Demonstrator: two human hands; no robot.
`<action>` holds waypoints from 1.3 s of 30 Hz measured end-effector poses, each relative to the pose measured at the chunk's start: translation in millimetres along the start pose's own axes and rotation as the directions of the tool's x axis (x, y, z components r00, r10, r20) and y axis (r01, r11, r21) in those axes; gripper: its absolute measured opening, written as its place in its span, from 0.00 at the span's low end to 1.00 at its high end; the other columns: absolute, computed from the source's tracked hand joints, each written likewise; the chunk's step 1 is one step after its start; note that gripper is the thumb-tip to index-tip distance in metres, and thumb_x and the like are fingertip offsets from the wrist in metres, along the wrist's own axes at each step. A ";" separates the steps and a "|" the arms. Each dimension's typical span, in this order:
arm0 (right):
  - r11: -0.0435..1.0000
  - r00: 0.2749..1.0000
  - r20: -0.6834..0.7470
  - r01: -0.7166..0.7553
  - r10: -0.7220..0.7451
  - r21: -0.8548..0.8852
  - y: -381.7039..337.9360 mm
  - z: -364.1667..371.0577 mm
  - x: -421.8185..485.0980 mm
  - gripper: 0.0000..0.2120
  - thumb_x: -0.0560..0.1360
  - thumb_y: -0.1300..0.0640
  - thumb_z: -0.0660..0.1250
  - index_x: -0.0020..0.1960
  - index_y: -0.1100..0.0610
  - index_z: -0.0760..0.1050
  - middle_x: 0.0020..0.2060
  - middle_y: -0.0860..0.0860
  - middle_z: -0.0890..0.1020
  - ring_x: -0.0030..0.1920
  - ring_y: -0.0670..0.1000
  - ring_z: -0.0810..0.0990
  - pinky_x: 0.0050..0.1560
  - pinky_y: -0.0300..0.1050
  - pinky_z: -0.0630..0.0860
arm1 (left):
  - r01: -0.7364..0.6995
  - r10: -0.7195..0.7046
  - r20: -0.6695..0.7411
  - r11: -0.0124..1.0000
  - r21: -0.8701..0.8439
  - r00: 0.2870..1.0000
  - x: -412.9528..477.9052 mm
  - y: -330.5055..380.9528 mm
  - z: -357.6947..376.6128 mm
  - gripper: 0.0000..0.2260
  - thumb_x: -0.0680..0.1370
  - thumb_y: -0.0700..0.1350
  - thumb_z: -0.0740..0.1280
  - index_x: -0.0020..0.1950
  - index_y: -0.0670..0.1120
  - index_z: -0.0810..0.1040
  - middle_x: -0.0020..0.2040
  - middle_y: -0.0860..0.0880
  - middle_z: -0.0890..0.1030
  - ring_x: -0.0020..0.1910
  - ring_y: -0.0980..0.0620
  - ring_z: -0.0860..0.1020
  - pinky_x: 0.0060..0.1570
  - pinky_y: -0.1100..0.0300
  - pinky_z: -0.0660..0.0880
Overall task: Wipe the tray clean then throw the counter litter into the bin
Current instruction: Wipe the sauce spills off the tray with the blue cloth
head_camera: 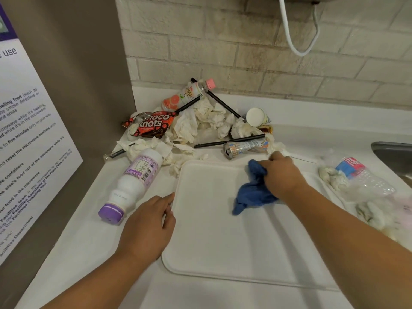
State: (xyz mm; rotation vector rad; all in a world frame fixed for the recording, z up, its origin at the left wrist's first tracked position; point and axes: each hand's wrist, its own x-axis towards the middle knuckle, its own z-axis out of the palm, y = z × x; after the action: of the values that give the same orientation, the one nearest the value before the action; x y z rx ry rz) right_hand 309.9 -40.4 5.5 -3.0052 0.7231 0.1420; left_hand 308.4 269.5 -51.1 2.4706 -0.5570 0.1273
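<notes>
A white tray point(207, 237) lies flat on the white counter in front of me. My right hand point(282, 175) grips a crumpled blue cloth point(252, 192) and holds it down on the tray's far right part. My left hand point(149, 224) rests at the tray's left rim, thumb and fingers pinching the edge. Litter is piled behind the tray: crumpled tissues point(200, 121), a Choco Knots wrapper point(149, 124), an orange drink bottle point(185, 97), black straws point(225, 142), a crushed can point(245, 147) and a white cup point(256, 117).
A white bottle with a purple cap point(131, 186) lies left of the tray. A crushed clear plastic bottle point(365, 177) and more tissues point(334, 177) lie on the right. A sink edge point(392, 152) shows at far right. A notice board point(26, 141) stands on the left wall. No bin shows.
</notes>
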 end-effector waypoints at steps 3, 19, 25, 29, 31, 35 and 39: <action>0.987 0.995 0.007 -0.095 0.097 -0.133 41.0 -7.9 -7.0 0.18 0.75 0.60 0.60 0.64 0.50 0.71 0.58 0.55 0.68 0.59 0.59 0.70 0.59 0.52 0.74 | -0.002 0.002 0.004 1.000 0.006 1.000 0.1 0.7 -0.2 0.19 0.78 0.45 0.59 0.68 0.57 0.71 0.46 0.58 0.75 0.43 0.58 0.73 0.39 0.64 0.67; 0.959 0.955 -0.093 -0.283 0.280 -0.019 91.4 8.7 -28.9 0.18 0.75 0.51 0.62 0.61 0.60 0.73 0.55 0.59 0.73 0.55 0.61 0.74 0.51 0.50 0.72 | 0.004 -0.005 0.015 1.000 0.023 1.000 -0.4 3.8 -1.9 0.20 0.77 0.43 0.60 0.66 0.59 0.72 0.40 0.56 0.74 0.39 0.56 0.73 0.36 0.59 0.70; 0.961 0.957 0.110 -0.273 0.268 0.034 88.7 -29.3 -57.7 0.11 0.77 0.54 0.60 0.53 0.59 0.75 0.43 0.56 0.79 0.44 0.56 0.76 0.44 0.45 0.71 | 0.014 -0.015 0.005 0.999 0.034 1.000 0.7 2.6 0.2 0.19 0.77 0.43 0.60 0.67 0.57 0.72 0.42 0.56 0.74 0.41 0.54 0.73 0.38 0.59 0.68; 0.951 0.960 0.272 -0.148 0.071 0.272 77.1 -38.7 -98.7 0.03 0.72 0.57 0.65 0.43 0.49 0.72 0.39 0.50 0.79 0.41 0.50 0.76 0.38 0.42 0.69 | 0.018 -0.019 0.014 0.999 0.047 1.000 0.9 2.9 -0.4 0.19 0.77 0.43 0.59 0.66 0.57 0.73 0.41 0.55 0.73 0.41 0.53 0.72 0.39 0.59 0.67; 0.961 0.970 0.244 -0.057 -0.012 0.272 69.1 -26.1 -109.5 0.09 0.70 0.58 0.66 0.48 0.47 0.73 0.44 0.48 0.79 0.44 0.50 0.76 0.43 0.42 0.70 | 0.016 -0.017 0.008 0.998 0.053 1.000 0.6 4.4 -0.5 0.18 0.77 0.43 0.60 0.66 0.57 0.73 0.40 0.55 0.72 0.40 0.53 0.71 0.38 0.59 0.66; 0.867 0.949 0.113 0.217 -0.296 0.450 17.9 -10.5 -136.2 0.15 0.68 0.61 0.67 0.53 0.49 0.77 0.47 0.45 0.78 0.47 0.45 0.77 0.47 0.37 0.72 | 0.014 -0.014 0.007 0.999 0.037 1.000 -0.3 5.3 -1.0 0.19 0.77 0.42 0.60 0.66 0.56 0.73 0.41 0.55 0.73 0.40 0.54 0.71 0.38 0.59 0.65; 0.775 0.806 0.235 0.376 -0.544 0.508 -12.1 -7.9 -155.7 0.18 0.71 0.62 0.65 0.58 0.48 0.77 0.54 0.44 0.76 0.53 0.43 0.76 0.56 0.40 0.73 | 0.006 -0.006 0.010 0.999 0.038 1.000 -0.2 3.9 -1.1 0.19 0.77 0.42 0.61 0.66 0.55 0.73 0.41 0.54 0.73 0.40 0.54 0.71 0.37 0.59 0.65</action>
State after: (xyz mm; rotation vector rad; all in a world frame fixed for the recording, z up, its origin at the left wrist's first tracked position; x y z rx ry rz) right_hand 178.0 40.2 29.3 -2.5035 -0.0539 0.4423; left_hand 306.6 267.4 -48.2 2.5110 -0.5560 0.1244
